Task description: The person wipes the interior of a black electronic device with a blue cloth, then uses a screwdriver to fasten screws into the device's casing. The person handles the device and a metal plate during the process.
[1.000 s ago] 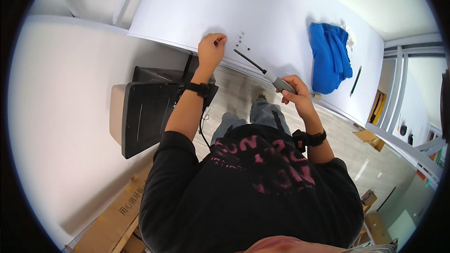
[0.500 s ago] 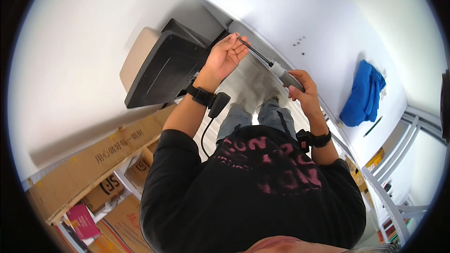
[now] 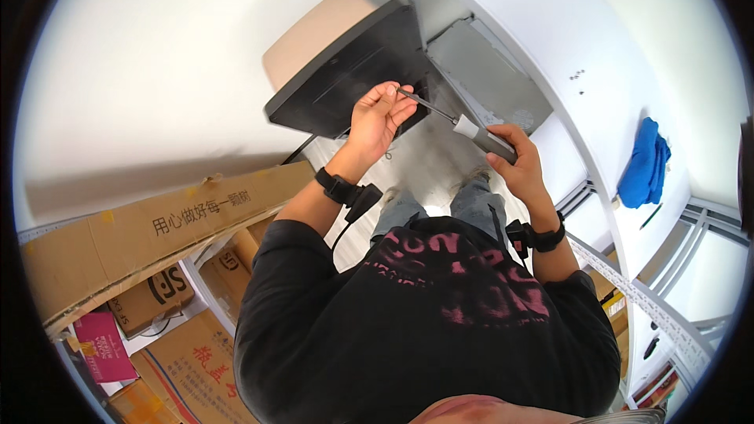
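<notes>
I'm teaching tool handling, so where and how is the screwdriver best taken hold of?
Probably by its thick grey handle, from the person's right, as the right hand does: the thin dark shaft points left, toward the left hand.

Blue cloth lay bunched on the white tabletop, a slim dark pen or pencil just beside it. Lower left: magenta package beside printed brown cartons; a long cardboard panel showed above them.
</notes>
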